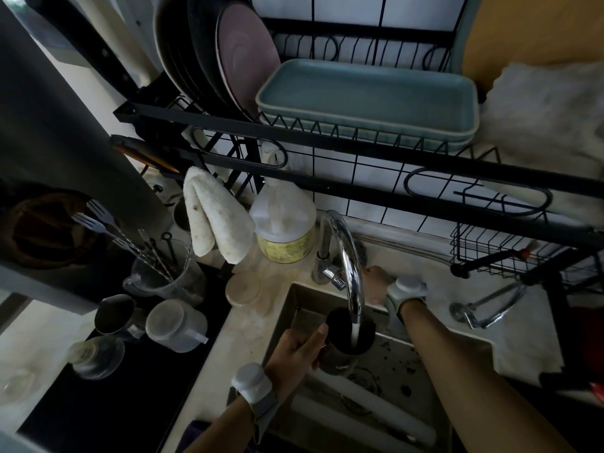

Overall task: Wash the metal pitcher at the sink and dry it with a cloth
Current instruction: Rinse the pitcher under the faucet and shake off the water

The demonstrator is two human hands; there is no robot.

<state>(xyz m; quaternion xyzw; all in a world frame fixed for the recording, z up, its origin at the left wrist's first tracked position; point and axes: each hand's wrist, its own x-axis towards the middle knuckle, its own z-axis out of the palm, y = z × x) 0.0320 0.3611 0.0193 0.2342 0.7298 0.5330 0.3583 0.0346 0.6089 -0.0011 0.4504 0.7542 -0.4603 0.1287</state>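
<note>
A black wire dish rack [327, 148] spans the wall, bearing stacked teal rectangular trays [366, 96]. Below it a rectangular steel sink [411, 367] is set into the pale, mottled stone table [248, 325]. A nubby white cloth [215, 217] hangs folded from the rack, left of the arched chrome faucet [348, 256]. The cylindrical, dark-sheened metal pitcher [340, 351] sits upright over the basin under the spout, a thin stream of water [354, 331] falling into it. The left hand [294, 351] fingers wrap its side. The right hand [376, 286] rests at the sink's back rim behind the spout; I cannot tell how its fingers are set.
</note>
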